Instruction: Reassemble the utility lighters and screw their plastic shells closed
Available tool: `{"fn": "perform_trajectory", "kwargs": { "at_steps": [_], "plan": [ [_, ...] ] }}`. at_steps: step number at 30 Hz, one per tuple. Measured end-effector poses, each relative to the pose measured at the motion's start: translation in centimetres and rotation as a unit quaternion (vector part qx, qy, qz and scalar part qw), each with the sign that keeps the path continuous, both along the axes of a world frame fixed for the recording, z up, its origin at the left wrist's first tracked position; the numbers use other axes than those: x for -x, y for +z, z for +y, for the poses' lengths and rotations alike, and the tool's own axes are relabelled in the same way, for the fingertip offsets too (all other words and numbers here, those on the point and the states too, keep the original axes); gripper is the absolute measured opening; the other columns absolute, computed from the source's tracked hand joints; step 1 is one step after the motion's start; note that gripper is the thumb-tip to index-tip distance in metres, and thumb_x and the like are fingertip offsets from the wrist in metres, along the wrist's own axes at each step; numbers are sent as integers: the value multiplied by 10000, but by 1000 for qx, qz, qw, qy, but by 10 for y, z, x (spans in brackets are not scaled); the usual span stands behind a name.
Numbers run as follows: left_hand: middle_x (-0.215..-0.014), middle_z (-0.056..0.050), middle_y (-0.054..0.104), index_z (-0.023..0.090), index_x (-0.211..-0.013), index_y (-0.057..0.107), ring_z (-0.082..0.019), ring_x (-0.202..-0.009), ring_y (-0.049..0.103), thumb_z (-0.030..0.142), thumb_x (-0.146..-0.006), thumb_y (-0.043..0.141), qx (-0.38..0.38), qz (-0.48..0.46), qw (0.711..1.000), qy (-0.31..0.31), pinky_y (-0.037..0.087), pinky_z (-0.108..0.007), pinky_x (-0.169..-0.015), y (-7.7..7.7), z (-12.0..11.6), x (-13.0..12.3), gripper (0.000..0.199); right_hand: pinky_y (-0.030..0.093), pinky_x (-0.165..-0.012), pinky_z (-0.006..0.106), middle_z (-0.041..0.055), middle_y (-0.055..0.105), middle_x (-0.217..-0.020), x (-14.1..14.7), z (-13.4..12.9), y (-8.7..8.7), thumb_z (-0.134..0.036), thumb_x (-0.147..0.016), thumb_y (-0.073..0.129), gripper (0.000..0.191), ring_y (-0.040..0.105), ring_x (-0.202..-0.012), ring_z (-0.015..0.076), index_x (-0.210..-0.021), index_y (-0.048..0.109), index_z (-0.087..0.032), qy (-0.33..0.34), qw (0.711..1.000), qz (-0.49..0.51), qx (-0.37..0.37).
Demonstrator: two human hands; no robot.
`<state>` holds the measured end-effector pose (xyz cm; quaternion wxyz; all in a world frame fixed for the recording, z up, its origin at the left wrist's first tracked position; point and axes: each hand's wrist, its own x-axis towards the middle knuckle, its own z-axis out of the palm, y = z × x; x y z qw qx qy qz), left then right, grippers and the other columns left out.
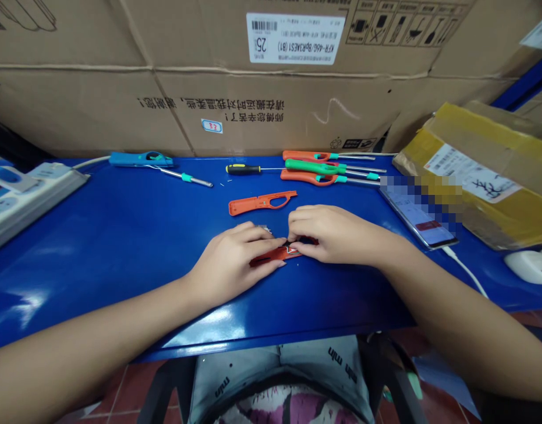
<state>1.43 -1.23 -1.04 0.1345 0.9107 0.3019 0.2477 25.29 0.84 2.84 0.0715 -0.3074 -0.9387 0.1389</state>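
An orange lighter casing half (278, 255) lies open-side up on the blue table, with a white and metal part showing inside. My left hand (235, 253) is closed around its left end, thumb along the near edge and fingers on the far edge. At the right end my right hand (328, 232) bends over the casing with thumb and fingertips pinched together; what they pinch is hidden. Just beyond lies the matching orange casing half (253, 204), apart from both hands. Some small metal pieces (265, 228) show behind my left fingers.
At the back are a black-and-yellow screwdriver (244, 169), a blue lighter (140, 159), a green lighter (315, 166) and orange lighters (303, 176). A power strip (27, 197) stands left. On the right are a phone (418, 215), a taped parcel (482, 171) and a white mouse-like object (529, 266).
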Motion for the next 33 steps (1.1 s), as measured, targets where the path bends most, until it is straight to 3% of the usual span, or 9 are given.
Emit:
{"fn": "perform_trajectory", "kwargs": {
  "at_steps": [6,19,26,33],
  "plan": [
    [-1054,-61,759,218,-1129,762,-202,-919,684,348,-969,646,-47,10,999,-4,571,-340,-833,-1,0,-1,236,429,-739,284,50,665,-891,-2,1,0,-177,-923,624,82,609,-846,182,-862,676,-160,-7,1000,16,26],
    [-1075,-53,754,212,-1146,760,-207,-915,670,339,-964,656,-37,15,999,-14,565,-351,-825,-1,0,-1,245,409,-693,270,46,651,-865,-6,-1,5,-130,-891,625,66,592,-791,168,-840,659,-155,-21,999,9,49],
    [-1095,-52,738,219,-1136,762,-209,-938,657,353,-983,623,-40,37,998,-13,562,-344,-817,1,-1,-2,246,422,-724,275,53,671,-880,-4,2,-1,-132,-896,638,55,611,-824,176,-860,677,-149,-9,998,25,63],
    [-1125,-53,739,222,-1143,758,-229,-963,673,348,-1016,560,-109,95,989,4,567,-367,-809,4,-3,0,267,410,-678,257,37,686,-908,-2,4,-4,-135,-891,648,46,609,-791,150,-897,680,-168,-43,993,43,96]
  ]
}}
